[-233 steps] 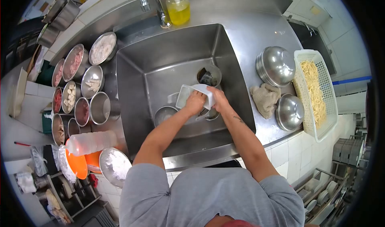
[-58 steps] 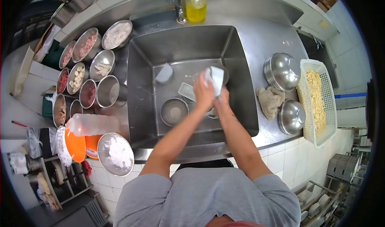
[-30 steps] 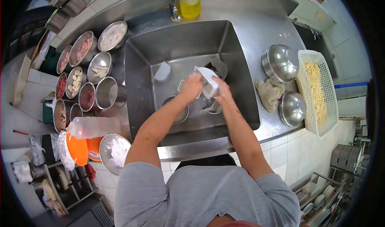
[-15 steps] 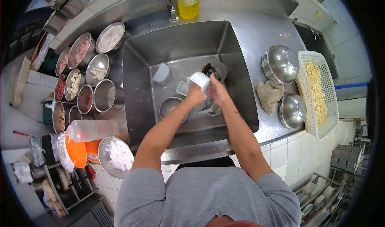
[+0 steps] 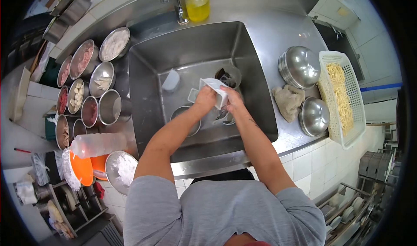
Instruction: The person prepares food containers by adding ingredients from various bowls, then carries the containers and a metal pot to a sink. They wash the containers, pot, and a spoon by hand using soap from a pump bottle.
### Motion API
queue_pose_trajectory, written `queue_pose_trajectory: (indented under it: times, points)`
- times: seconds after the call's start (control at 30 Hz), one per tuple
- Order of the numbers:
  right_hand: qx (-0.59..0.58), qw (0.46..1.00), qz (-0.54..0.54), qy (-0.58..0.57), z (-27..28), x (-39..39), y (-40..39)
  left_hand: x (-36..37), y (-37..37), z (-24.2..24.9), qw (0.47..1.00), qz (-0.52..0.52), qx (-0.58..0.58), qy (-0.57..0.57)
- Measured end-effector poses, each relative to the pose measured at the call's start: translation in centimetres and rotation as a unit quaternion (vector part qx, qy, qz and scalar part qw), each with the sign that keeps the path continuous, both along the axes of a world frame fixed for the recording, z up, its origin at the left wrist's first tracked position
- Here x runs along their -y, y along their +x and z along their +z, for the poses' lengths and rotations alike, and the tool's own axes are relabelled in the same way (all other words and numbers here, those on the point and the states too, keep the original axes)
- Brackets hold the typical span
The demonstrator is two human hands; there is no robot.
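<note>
Over the steel sink [image 5: 150,115] I hold a small white plastic container [image 5: 213,84], tilted. My right hand [image 5: 233,99] is closed around its right side. Against its left side is my left hand [image 5: 206,98], closed, with the fingertips partly hidden by the container. Just beyond, a clear round bowl [image 5: 234,74] lies with a dark piece [image 5: 225,77] in or beside it. A rectangular clear container [image 5: 193,95] and a round metal bowl [image 5: 194,127] rest below my left forearm. Farther left on the sink floor is another white container [image 5: 171,81].
A faucet [image 5: 180,11] and a yellow soap bottle [image 5: 197,4] stand behind the sink. Metal bowls of ingredients [image 5: 87,59] crowd the left counter. On the right are stacked steel bowls [image 5: 300,68], a cloth [image 5: 288,102] and a noodle basket [image 5: 325,89].
The white container has turned in my hands, its opening now showing more. My left hand has shifted slightly left against it, and my right hand now grasps its side. The camera view has shifted slightly.
</note>
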State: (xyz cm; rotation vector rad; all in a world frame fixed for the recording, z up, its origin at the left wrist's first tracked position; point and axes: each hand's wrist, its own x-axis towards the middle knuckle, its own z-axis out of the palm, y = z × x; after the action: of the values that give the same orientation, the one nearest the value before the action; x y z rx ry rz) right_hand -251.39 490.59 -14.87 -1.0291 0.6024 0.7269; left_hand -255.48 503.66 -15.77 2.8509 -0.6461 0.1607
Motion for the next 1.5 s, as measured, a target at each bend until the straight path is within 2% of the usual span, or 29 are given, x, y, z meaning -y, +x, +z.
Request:
queue_pose_trajectory:
  times: [0.07,0.13,0.2,0.27,0.33,0.37,0.43,0.47,0.5,0.53,0.57,0.6,0.63,0.67,0.73,0.77,0.87,0.9,0.93,0.97,1.07,1.1,1.13,1.17,1.27,1.33,1.37,1.47,1.5]
  points:
    - [0.013,0.999,-0.007,0.047,-1.0,0.7,0.1,3.6,-1.3,2.1,0.986,0.057,-0.157,-0.011]
    - [-0.011,0.988,-0.011,0.155,-4.0,2.3,1.7,4.6,-2.5,1.4,0.997,0.042,-0.067,-0.023]
    - [0.019,0.997,0.012,0.073,-3.4,2.5,0.5,3.5,-3.9,0.3,0.998,-0.006,0.050,-0.027]
    - [0.065,0.994,0.081,-0.032,-2.1,0.9,0.4,2.2,-1.7,0.2,0.997,0.036,-0.038,-0.052]
    - [0.064,0.991,0.120,-0.010,0.1,1.1,0.1,1.6,-0.8,1.0,0.990,0.106,-0.089,-0.019]
    - [0.077,0.991,0.109,-0.002,0.6,1.1,0.1,1.9,-0.5,1.7,0.974,0.162,-0.128,-0.094]
    - [0.069,0.985,0.124,0.093,1.2,0.9,-0.3,2.0,1.3,2.6,0.832,0.278,-0.243,-0.413]
    - [0.047,0.991,0.086,0.086,1.7,0.8,-0.8,2.4,1.9,3.0,0.713,0.320,-0.288,-0.554]
    - [0.027,0.995,0.048,0.078,3.5,0.6,-1.4,3.6,1.0,5.9,0.622,0.286,-0.282,-0.673]
    - [0.007,0.998,0.010,0.069,4.5,0.6,-1.7,4.0,0.1,4.8,0.719,0.229,-0.250,-0.607]
    - [0.044,0.986,-0.012,0.162,-1.3,1.1,0.2,4.3,-0.6,2.9,0.803,0.168,-0.210,-0.531]
    - [0.039,0.987,0.023,0.152,-1.4,1.6,0.9,4.5,-1.3,2.5,0.874,0.106,-0.167,-0.444]
    - [0.032,0.988,0.056,0.142,-1.8,1.9,1.1,4.0,-2.2,2.0,0.981,0.028,-0.107,-0.158]
    - [0.023,0.987,0.087,0.132,-2.3,2.2,1.1,3.3,-2.6,1.5,0.994,-0.020,-0.072,-0.077]
    - [0.004,0.990,0.113,0.089,-3.9,1.9,0.8,1.8,-3.2,1.6,0.989,-0.120,0.001,0.085]
    - [-0.024,0.991,0.121,0.048,-3.7,1.5,0.6,0.2,-2.1,-1.0,0.983,-0.124,0.047,0.129]
    - [-0.052,0.989,0.138,-0.028,-2.1,1.1,0.8,-0.9,-0.8,1.0,0.985,-0.025,-0.070,0.155]
    - [-0.048,0.989,0.137,-0.030,-2.2,1.2,0.7,0.8,-1.3,0.1,0.989,0.042,-0.100,0.097]
    - [-0.045,0.989,0.136,-0.030,-2.4,1.2,0.7,2.6,-2.3,0.7,0.991,0.024,-0.100,0.087]
    - [-0.004,0.992,0.098,0.076,-9.1,1.6,2.0,4.2,-3.2,2.0,0.992,0.006,-0.101,0.078]
    - [-0.084,0.978,0.186,0.029,-7.8,3.5,2.9,2.1,-4.0,0.0,0.996,-0.024,-0.074,0.040]
    - [-0.066,0.977,0.185,-0.081,-2.0,2.9,1.6,0.2,-3.1,-1.5,0.997,-0.013,-0.058,0.053]
    - [-0.056,0.978,0.187,-0.075,-2.3,2.9,1.8,-1.5,-2.2,-2.1,0.997,-0.001,-0.043,0.068]
    - [-0.049,0.978,0.190,-0.070,-3.1,3.0,1.5,-2.2,-1.6,-1.7,0.979,-0.010,-0.179,0.100]
    - [0.002,0.957,0.260,-0.129,-1.5,2.5,1.4,-1.4,-2.0,-2.3,0.945,0.093,-0.241,-0.201]
    - [0.025,0.942,0.261,-0.211,0.1,0.4,-1.5,-0.2,-1.8,-1.1,0.935,0.106,-0.283,-0.184]
    - [0.003,0.945,0.265,-0.191,-0.5,0.1,-1.5,0.2,-1.1,-1.0,0.929,0.132,-0.298,-0.176]
    - [0.106,0.924,0.208,-0.301,-6.0,1.4,-0.5,-1.2,0.2,-2.6,0.909,0.229,-0.317,-0.142]
    - [0.244,0.840,0.265,-0.405,-7.4,2.7,0.1,-2.4,-0.2,-3.9,0.902,0.270,-0.294,-0.167]
